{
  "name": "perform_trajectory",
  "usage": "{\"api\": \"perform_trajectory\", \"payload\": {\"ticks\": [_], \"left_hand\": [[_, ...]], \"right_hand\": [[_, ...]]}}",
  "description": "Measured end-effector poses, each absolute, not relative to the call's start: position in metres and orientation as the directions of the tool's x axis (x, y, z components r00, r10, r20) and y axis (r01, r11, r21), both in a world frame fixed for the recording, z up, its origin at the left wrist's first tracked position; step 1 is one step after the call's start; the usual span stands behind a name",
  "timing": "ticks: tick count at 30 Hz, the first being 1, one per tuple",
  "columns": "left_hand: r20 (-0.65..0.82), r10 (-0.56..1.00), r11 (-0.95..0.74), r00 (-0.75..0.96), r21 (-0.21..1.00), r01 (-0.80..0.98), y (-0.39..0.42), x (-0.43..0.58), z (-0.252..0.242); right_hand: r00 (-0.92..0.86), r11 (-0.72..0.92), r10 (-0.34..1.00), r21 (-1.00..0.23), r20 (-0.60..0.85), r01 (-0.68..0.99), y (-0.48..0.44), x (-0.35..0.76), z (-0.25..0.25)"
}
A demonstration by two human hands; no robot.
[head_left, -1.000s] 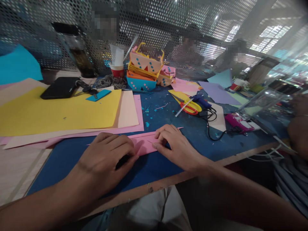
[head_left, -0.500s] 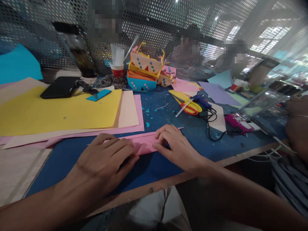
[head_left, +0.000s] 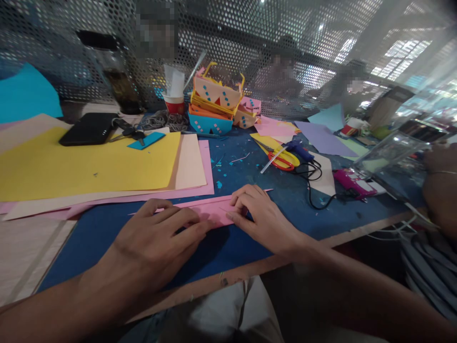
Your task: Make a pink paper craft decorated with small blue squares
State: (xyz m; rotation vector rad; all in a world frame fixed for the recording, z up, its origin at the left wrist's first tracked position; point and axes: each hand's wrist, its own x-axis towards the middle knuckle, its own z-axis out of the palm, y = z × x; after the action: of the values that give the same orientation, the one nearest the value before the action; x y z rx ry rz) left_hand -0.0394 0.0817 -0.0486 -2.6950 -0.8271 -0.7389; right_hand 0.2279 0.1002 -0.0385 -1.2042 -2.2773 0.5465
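A folded strip of pink paper (head_left: 214, 212) lies across the blue tabletop (head_left: 228, 247) near the front edge. My left hand (head_left: 157, 233) is closed over its left part, thumb and fingertips on the near edge. Its right part is pinched by my right hand (head_left: 255, 212), thumb below and curled fingers above. Pointed ends of the strip show past both hands. Part of the paper is hidden under the fingers. Just beyond my left hand lie large sheets of yellow paper (head_left: 117, 166), cream and pink.
Beyond the hands are scissors (head_left: 283, 161), a glue gun (head_left: 302, 150) with a black cord and a pink device (head_left: 355, 183). Paper crowns or masks (head_left: 214, 105) are stacked at the back beside a red cup (head_left: 174, 102). A black phone (head_left: 89, 128) and keys (head_left: 132, 131) rest on the sheets.
My left thumb and fingertips have shifted slightly right and up along the pink paper, whose near edge now lies flatter. My right hand has barely moved.
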Motion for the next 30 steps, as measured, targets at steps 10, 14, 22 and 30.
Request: {"api": "perform_trajectory", "payload": {"ticks": [10, 14, 22, 30], "left_hand": [[0.541, 0.444, -0.82, 0.714, -0.075, 0.567, 0.0805, -0.0378, -0.0504], [0.546, 0.446, -0.823, 0.709, -0.061, 0.565, 0.0798, -0.0361, -0.0498], [0.565, 0.429, -0.825, 0.705, -0.073, 0.561, 0.0803, -0.0354, -0.0519], [0.554, 0.432, -0.821, 0.712, -0.084, 0.564, 0.0797, -0.0352, -0.0509]], "right_hand": [[-0.478, 0.524, 0.845, -0.549, 0.24, 0.651, 0.0998, 0.227, -0.0384], [-0.475, 0.522, 0.847, -0.545, 0.239, 0.657, 0.0997, 0.2262, -0.038], [-0.476, 0.517, 0.85, -0.535, 0.225, 0.669, 0.0998, 0.2257, -0.0365], [-0.478, 0.513, 0.852, -0.525, 0.213, 0.68, 0.1005, 0.2246, -0.0352]]}}
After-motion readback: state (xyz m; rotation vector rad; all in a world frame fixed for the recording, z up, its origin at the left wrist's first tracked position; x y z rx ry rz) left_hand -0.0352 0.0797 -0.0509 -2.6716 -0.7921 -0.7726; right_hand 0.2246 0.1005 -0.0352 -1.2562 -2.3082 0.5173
